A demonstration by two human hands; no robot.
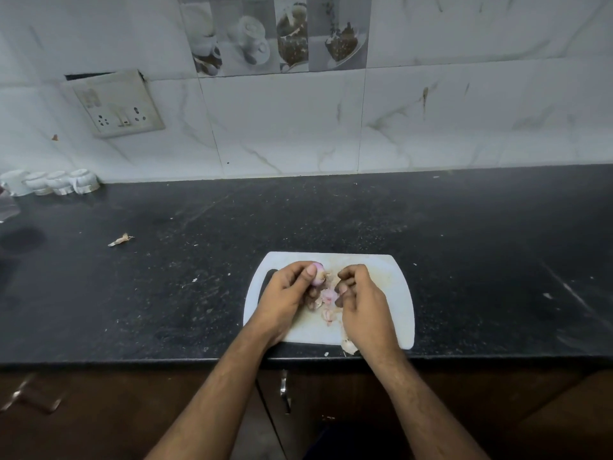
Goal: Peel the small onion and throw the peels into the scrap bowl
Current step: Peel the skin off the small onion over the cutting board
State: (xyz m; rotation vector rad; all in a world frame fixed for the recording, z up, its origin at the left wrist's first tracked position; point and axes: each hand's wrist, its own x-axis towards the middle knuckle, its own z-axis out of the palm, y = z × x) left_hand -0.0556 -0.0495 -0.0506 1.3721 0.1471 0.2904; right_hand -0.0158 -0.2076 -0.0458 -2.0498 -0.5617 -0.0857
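A small pale purple onion (319,273) is gripped in my left hand (288,295), thumb on top, just above a white cutting board (393,293). My right hand (361,303) is beside it, fingers curled and pinched on a strip of peel next to the onion. Loose pinkish peels (329,305) lie on the board between my hands. Another peel (349,346) sits at the board's front edge by my right wrist. No scrap bowl is in view.
The board lies near the front edge of a black stone counter (166,277). A stray peel (121,240) lies on the counter at left. Several white cups (49,182) stand at the back left by the tiled wall.
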